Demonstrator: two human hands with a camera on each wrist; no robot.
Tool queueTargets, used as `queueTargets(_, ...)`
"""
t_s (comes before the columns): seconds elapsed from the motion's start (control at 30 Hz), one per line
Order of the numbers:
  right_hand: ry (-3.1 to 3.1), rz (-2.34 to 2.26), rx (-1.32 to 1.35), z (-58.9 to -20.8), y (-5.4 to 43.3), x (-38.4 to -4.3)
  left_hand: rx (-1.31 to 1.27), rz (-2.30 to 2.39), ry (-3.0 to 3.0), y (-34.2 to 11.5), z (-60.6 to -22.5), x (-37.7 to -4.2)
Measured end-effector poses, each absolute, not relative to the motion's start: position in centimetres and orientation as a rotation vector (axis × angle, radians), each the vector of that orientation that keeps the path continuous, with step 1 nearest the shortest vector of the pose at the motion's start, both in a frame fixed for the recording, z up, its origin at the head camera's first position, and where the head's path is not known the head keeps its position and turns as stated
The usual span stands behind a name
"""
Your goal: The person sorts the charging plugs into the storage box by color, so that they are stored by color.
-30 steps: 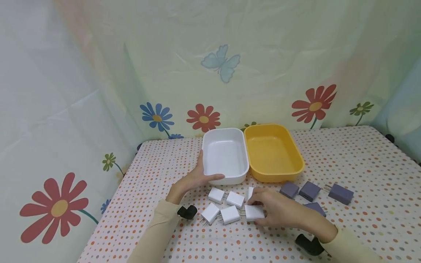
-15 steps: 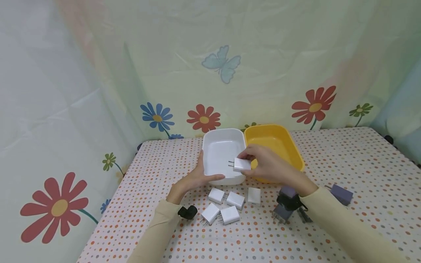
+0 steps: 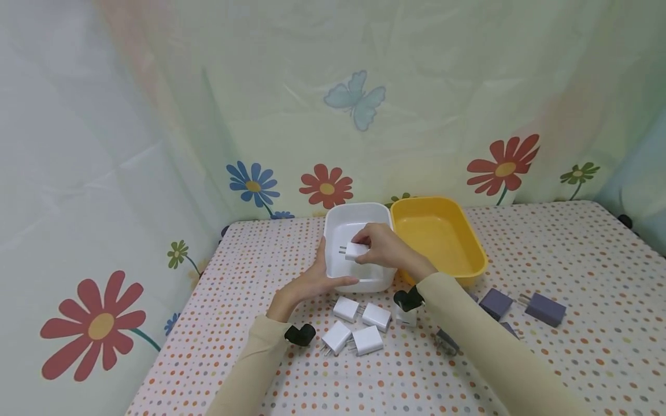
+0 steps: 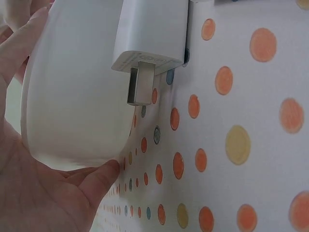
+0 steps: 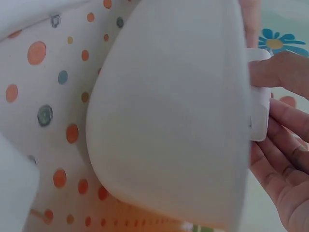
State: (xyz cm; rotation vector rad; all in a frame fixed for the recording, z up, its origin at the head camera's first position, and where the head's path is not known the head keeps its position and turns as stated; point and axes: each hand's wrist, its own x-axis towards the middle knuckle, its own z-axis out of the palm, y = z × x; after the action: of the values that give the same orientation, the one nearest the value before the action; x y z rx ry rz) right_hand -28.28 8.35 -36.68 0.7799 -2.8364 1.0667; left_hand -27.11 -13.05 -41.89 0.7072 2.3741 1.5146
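In the head view, my right hand [image 3: 384,247] pinches a white plug-in charger [image 3: 356,251] over the white tub [image 3: 338,270], its two prongs pointing left. The right wrist view shows this charger [image 5: 261,108] between thumb and fingers past the tub's rim. My left hand [image 3: 312,281] spreads around the tub's near-left corner, thumb along the front wall and fingers up the left side. Several white chargers [image 3: 367,341] lie on the spotted cloth in front of the tub. One white charger [image 4: 152,34] shows close up in the left wrist view, near the tub.
A yellow tub [image 3: 476,270] stands directly right of the white one. Several dark purple chargers [image 3: 545,309] lie on the cloth to the right, some partly hidden by the right sleeve [image 3: 478,335]. A flowered curtain [image 3: 416,133] hangs behind the table.
My right hand has picked up a white charger from the table and carried it up and left over the white tub. The left hand has stayed at the tub's corner.
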Motion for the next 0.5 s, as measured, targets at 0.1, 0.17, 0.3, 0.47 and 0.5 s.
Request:
queueTargets(0.1,-2.837,1.059,0.798,-37.2,7.6,-28.9,0.702,1.504,2.378,-13.2,-41.7,-27.1)
queueTargets(0.17,-2.845,1.044,0.801,-37.4,7.1,-29.2,0.709,1.496,2.382,-13.2,-41.6,-27.2)
queueTargets(0.3,-2.874,1.016,0.777,-38.1,6.1,-29.4,0.717,1.492,2.382,-13.2,-41.6,-27.2)
queueTargets(0.47,-2.882,0.994,0.746,-39.3,5.6,-29.8,0.717,1.491,2.373,-13.2,-41.6,-27.1)
queueTargets(0.5,-2.881,0.987,0.743,-39.6,5.6,-29.9,0.715,1.489,2.374,-13.2,-41.6,-27.1)
